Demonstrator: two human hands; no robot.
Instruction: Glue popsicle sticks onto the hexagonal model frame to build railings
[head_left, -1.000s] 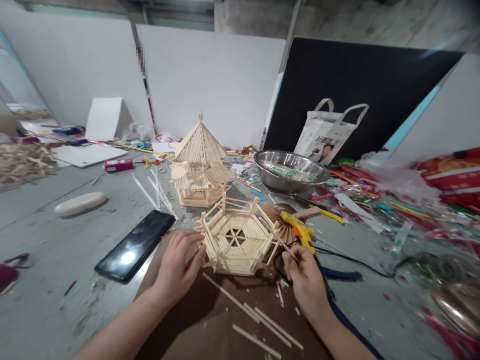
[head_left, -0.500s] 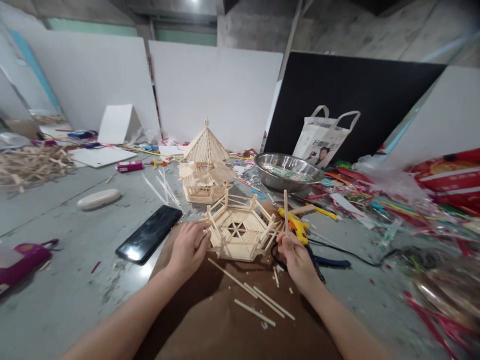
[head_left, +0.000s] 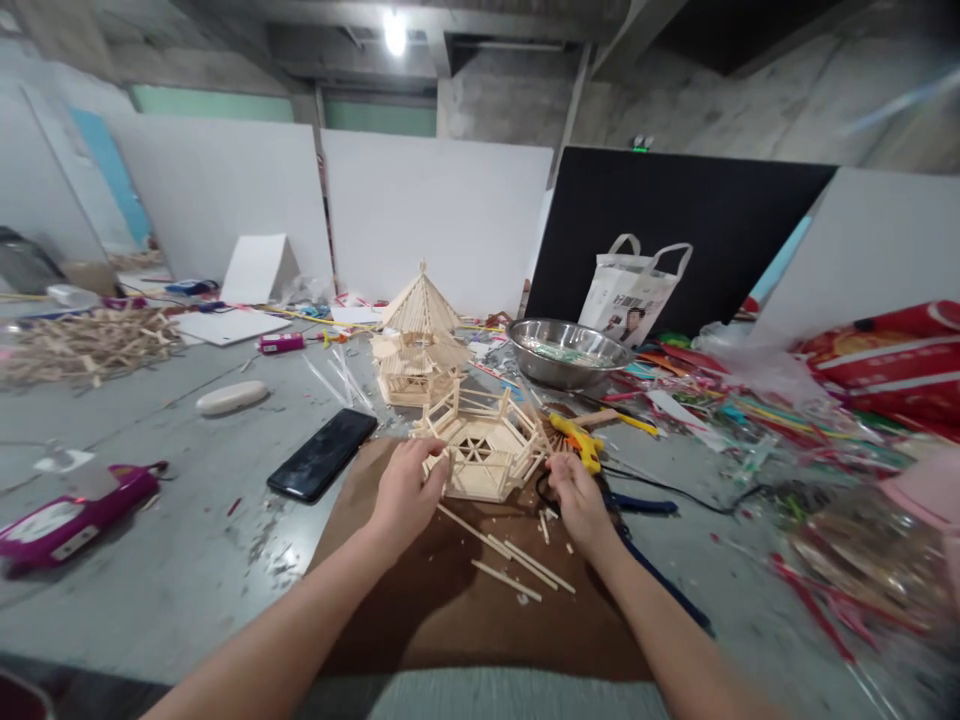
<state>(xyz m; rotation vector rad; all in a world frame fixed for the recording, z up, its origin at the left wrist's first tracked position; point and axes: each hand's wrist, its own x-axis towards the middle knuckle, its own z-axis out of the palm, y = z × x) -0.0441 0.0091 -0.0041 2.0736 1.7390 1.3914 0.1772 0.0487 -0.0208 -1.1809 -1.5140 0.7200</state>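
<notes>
A hexagonal model made of thin wooden sticks (head_left: 487,485), with a spoked centre and a raised railing, sits on a brown sheet (head_left: 420,620). My left hand (head_left: 409,488) grips its near-left edge, fingers and thumb bent around the corner. Close by its right side, my right hand (head_left: 576,500) is closed in a pinch on a thin wooden stick (head_left: 531,402), which leans up and left, blurred against the railing. Several loose wooden sticks (head_left: 517,570) lie on the sheet in front. Behind stands a tiered wooden-stick pagoda (head_left: 421,345) with a pointed roof.
A yellow glue gun (head_left: 577,440) and blue-handled pliers (head_left: 645,503) lie by my right hand. At left are a black phone (head_left: 322,455), a white oval case (head_left: 231,397) and a purple device (head_left: 82,520). A steel bowl (head_left: 566,375) and a paper bag (head_left: 634,295) stand behind.
The stick in my right hand has gone from upright to leaning left toward the model. My left hand has closed further around the model's edge. The camera view has tilted up.
</notes>
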